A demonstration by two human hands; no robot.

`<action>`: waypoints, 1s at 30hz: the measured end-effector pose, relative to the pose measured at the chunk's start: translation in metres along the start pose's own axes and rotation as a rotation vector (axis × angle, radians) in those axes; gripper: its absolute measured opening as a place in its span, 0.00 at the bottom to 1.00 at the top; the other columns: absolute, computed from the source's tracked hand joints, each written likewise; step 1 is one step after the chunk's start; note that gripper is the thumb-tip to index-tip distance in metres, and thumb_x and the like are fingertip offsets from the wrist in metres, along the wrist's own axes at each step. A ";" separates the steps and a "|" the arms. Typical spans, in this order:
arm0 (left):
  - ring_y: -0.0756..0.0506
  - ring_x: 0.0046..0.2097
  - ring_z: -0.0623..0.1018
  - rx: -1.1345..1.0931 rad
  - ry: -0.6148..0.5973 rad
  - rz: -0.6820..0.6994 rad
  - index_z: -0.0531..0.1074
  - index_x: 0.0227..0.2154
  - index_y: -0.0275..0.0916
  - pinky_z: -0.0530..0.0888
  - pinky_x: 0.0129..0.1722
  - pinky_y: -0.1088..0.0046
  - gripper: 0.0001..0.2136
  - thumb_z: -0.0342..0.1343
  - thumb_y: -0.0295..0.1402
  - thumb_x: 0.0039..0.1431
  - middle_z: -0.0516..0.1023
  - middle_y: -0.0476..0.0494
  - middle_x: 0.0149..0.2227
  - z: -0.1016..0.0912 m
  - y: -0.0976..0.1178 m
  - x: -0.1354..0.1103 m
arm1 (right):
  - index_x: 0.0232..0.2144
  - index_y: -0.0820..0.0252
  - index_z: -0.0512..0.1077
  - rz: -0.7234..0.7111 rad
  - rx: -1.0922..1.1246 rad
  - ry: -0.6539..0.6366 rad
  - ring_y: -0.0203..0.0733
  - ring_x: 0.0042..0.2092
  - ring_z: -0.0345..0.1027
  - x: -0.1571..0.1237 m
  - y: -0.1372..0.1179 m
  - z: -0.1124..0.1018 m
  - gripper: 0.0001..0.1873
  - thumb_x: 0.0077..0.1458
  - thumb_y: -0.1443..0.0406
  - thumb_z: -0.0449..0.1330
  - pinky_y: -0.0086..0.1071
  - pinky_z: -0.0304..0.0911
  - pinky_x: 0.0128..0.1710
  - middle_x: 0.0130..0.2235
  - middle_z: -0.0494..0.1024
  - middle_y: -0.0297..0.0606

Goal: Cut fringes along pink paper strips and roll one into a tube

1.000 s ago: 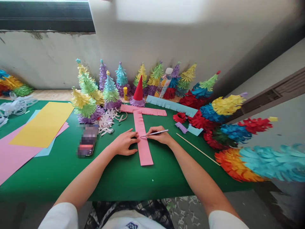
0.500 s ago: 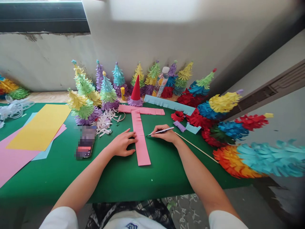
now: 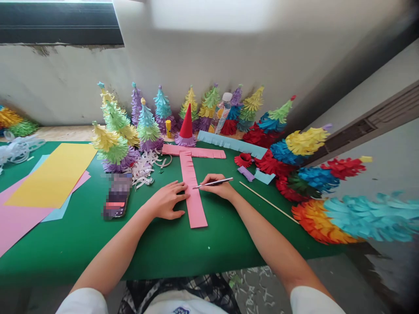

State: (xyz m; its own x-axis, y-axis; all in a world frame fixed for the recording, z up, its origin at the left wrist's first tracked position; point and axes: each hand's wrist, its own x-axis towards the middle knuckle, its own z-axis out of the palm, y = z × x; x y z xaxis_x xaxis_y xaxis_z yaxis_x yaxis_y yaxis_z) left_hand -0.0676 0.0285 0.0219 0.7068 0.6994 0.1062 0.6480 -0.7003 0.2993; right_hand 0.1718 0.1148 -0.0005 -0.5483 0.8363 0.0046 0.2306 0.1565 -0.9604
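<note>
A long pink paper strip [image 3: 195, 200] lies lengthwise on the green table [image 3: 170, 244], its far part cut into fringes. My left hand [image 3: 167, 200] rests flat on the table with fingers spread, fingertips pressing the strip's left edge. My right hand [image 3: 218, 186] is closed on a thin silver blade tool [image 3: 212, 182], its tip touching the strip near the middle. A second pink fringed strip [image 3: 199, 152] lies crosswise at the far end.
Many colourful paper trees [image 3: 114, 131] line the wall and right side. A red cone [image 3: 187, 124], a light blue fringed strip [image 3: 235, 145], a thin wooden stick [image 3: 268, 202], a phone [image 3: 116, 198], yellow paper [image 3: 54, 174] and pink sheets [image 3: 19, 218] lie around.
My right hand had drawn the tool off to the right of the strip; now the tip is back on the pink strip. My left hand stayed on the strip's edge.
</note>
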 end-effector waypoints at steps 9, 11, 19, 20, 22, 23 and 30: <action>0.36 0.56 0.68 -0.025 0.017 0.012 0.67 0.53 0.38 0.61 0.59 0.54 0.26 0.57 0.40 0.50 0.68 0.35 0.54 -0.001 0.002 0.002 | 0.24 0.60 0.75 -0.010 -0.064 -0.062 0.37 0.26 0.68 0.000 -0.004 0.003 0.13 0.41 0.57 0.68 0.30 0.62 0.26 0.25 0.77 0.36; 0.36 0.56 0.68 -0.022 0.011 0.006 0.67 0.53 0.38 0.60 0.60 0.55 0.26 0.57 0.39 0.50 0.68 0.35 0.54 0.001 0.000 0.002 | 0.24 0.60 0.75 -0.007 -0.057 -0.068 0.37 0.26 0.69 0.000 -0.004 0.003 0.13 0.41 0.57 0.68 0.30 0.63 0.26 0.26 0.78 0.36; 0.37 0.55 0.68 -0.022 0.017 0.004 0.68 0.52 0.37 0.60 0.60 0.56 0.26 0.57 0.39 0.49 0.69 0.35 0.53 0.001 0.000 0.002 | 0.25 0.60 0.76 -0.031 -0.073 -0.081 0.37 0.27 0.69 0.001 -0.002 0.004 0.10 0.42 0.59 0.68 0.30 0.62 0.27 0.26 0.78 0.35; 0.37 0.55 0.69 -0.023 0.020 0.004 0.68 0.52 0.37 0.59 0.60 0.56 0.25 0.57 0.39 0.50 0.69 0.35 0.52 0.001 0.000 0.002 | 0.25 0.60 0.76 -0.039 -0.081 -0.082 0.37 0.27 0.69 0.001 -0.002 0.004 0.10 0.43 0.60 0.67 0.30 0.62 0.27 0.26 0.78 0.35; 0.38 0.54 0.70 -0.026 0.027 0.002 0.69 0.50 0.38 0.58 0.61 0.56 0.23 0.57 0.39 0.49 0.70 0.36 0.52 0.001 0.000 0.003 | 0.25 0.60 0.76 -0.055 -0.099 -0.089 0.37 0.27 0.69 0.001 -0.003 0.003 0.09 0.43 0.60 0.67 0.29 0.62 0.27 0.26 0.78 0.36; 0.38 0.53 0.70 -0.029 0.031 -0.002 0.70 0.49 0.38 0.58 0.61 0.55 0.23 0.57 0.39 0.49 0.70 0.37 0.51 0.000 0.001 0.003 | 0.25 0.60 0.76 -0.063 -0.108 -0.095 0.37 0.27 0.69 0.001 -0.003 0.003 0.08 0.43 0.61 0.67 0.29 0.62 0.27 0.26 0.78 0.36; 0.40 0.53 0.70 -0.034 0.026 -0.034 0.71 0.46 0.39 0.54 0.62 0.56 0.20 0.57 0.37 0.48 0.70 0.39 0.51 -0.002 0.002 0.004 | 0.25 0.62 0.76 -0.104 -0.147 -0.133 0.37 0.27 0.69 0.002 -0.005 -0.002 0.10 0.44 0.60 0.66 0.29 0.61 0.28 0.27 0.78 0.37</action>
State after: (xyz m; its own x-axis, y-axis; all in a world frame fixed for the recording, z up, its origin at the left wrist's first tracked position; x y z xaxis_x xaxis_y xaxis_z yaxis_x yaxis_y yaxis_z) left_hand -0.0644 0.0303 0.0247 0.6768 0.7263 0.1201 0.6611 -0.6714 0.3350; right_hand 0.1706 0.1169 0.0045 -0.6739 0.7367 0.0556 0.2767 0.3214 -0.9056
